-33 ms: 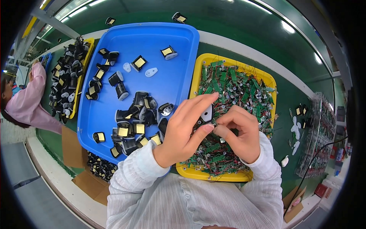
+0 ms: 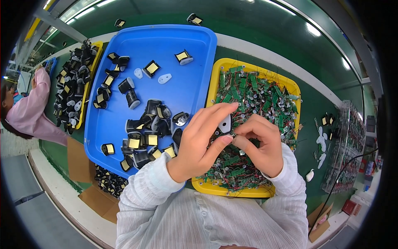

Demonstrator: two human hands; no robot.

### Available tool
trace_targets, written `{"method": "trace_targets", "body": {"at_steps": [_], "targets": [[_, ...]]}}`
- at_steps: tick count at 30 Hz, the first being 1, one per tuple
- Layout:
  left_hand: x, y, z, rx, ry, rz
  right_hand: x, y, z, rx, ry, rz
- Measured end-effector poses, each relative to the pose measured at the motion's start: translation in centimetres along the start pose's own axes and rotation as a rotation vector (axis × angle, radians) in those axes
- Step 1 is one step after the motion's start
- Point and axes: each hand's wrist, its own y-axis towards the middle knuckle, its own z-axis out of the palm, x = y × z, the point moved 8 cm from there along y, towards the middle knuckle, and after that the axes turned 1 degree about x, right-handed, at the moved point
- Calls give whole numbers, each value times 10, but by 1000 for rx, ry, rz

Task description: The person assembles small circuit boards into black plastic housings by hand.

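Observation:
Over the yellow tray [image 2: 297,95] of green circuit boards [image 2: 273,99], my two hands meet at one small part. My left hand [image 2: 203,143] is closed around a black housing with a light grey end plate [image 2: 225,123], its thumb along the near edge. The thumb and fingers of my right hand [image 2: 261,143] pinch at the housing's near right side; what lies between those fingertips is too small to make out. Much of the housing is hidden by my left fingers. Left of my hands stands a blue tray [image 2: 166,43] with several black housings [image 2: 151,68] bearing pale yellow pads.
Further left is a yellow tray [image 2: 99,52] piled with black housings, beside a person in a pink sleeve [image 2: 39,97]. Below the blue tray sits a cardboard box [image 2: 81,162] of small black parts. Clear stacked racks [image 2: 346,145] and loose white pieces [image 2: 321,143] lie at the right.

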Motion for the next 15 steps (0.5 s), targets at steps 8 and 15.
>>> {"method": "trace_targets", "body": {"at_steps": [8,15], "targets": [[-7,-3,2,12,-23,27,17,-3,-2,78,-120,-45],[26,15,-24,-9,401,-131,50,17,-32,65,-643,-141]]}}
